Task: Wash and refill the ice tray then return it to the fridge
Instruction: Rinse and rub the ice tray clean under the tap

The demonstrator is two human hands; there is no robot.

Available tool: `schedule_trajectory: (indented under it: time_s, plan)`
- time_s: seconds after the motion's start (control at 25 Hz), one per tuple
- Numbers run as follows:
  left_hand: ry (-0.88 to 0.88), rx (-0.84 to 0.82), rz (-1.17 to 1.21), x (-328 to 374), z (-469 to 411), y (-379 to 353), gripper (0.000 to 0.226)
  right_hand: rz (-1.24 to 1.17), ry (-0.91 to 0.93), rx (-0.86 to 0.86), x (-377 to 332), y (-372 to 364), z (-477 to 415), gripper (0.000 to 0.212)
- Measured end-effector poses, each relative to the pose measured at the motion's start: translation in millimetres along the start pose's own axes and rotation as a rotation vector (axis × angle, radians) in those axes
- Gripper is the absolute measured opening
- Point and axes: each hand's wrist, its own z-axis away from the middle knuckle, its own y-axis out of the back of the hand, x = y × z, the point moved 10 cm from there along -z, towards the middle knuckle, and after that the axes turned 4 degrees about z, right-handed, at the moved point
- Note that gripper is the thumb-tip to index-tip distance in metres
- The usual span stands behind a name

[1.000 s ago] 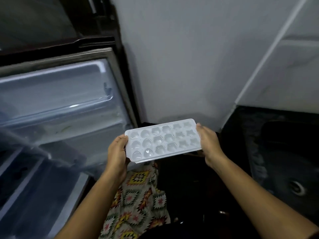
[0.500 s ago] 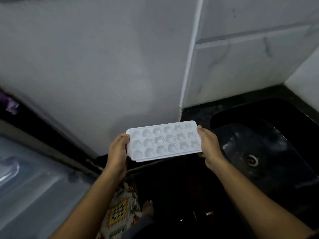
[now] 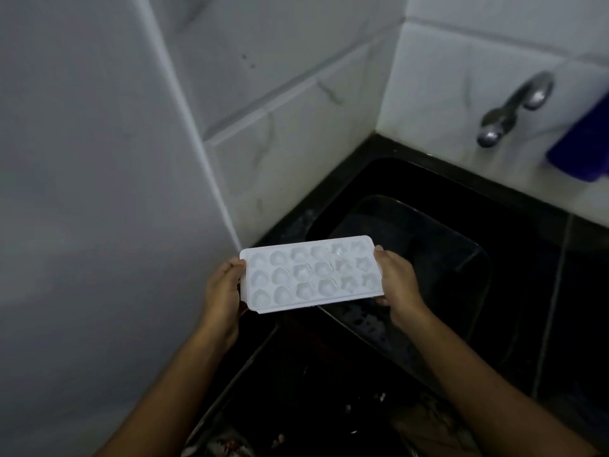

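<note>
A white plastic ice tray (image 3: pixel 311 273) with several shaped cells is held level in front of me. My left hand (image 3: pixel 224 291) grips its left short end. My right hand (image 3: pixel 397 285) grips its right short end. The tray hangs over the near left edge of a black sink (image 3: pixel 428 245). A metal tap (image 3: pixel 514 108) sticks out of the tiled wall at the upper right, well above and to the right of the tray. The fridge is out of view.
A white wall (image 3: pixel 99 192) fills the left side, meeting white marbled tiles (image 3: pixel 296 127) in the corner. A blue object (image 3: pixel 583 150) hangs beside the tap. Black countertop (image 3: pixel 576 291) surrounds the sink. Dark clutter lies low between my arms.
The view has swung right, away from the open fridge to the sink corner. The tray stays in both hands and now sits over the sink's edge; the tap has come into view.
</note>
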Motion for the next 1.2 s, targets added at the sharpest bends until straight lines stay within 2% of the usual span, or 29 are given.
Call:
schedule_trajectory:
  time_s: [0.08, 0.2, 0.36, 0.4, 0.48, 0.52, 0.72, 0.88, 1.04, 1.2]
  plan:
    - [0.023, -0.079, -0.041, -4, -13, -37, 0.023, -0.047, -0.011, 0.074, 9, 31, -12, 0.045]
    - [0.022, -0.194, -0.107, -10, -29, -88, 0.027, -0.067, 0.025, 0.178, 12, 76, -24, 0.034]
    - [0.021, -0.308, -0.162, -13, -45, -146, 0.025, -0.030, 0.092, 0.274, 9, 126, -33, 0.037]
    - [0.013, -0.331, -0.177, -12, -51, -159, 0.025, -0.041, 0.094, 0.287, 10, 135, -37, 0.033]
    - [0.007, -0.364, -0.194, -12, -62, -182, 0.024, -0.090, 0.096, 0.308, 12, 150, -41, 0.012]
    - [0.009, -0.363, -0.190, -13, -68, -191, 0.024, -0.114, 0.102, 0.311, 11, 157, -43, 0.008]
    - [0.089, -0.412, -0.226, -23, -85, -235, 0.020, -0.272, 0.005, 0.193, 24, 180, -59, 0.031]
    - [0.147, -0.530, -0.323, -28, -96, -264, 0.031, -0.288, 0.079, 0.121, 18, 199, -66, 0.042]
    - [0.133, -0.624, -0.383, -22, -100, -288, 0.024, -0.187, 0.120, 0.192, 13, 219, -69, 0.028]
    - [0.047, -0.700, -0.432, -17, -103, -312, 0.021, -0.093, 0.160, 0.266, 0, 237, -74, 0.011]
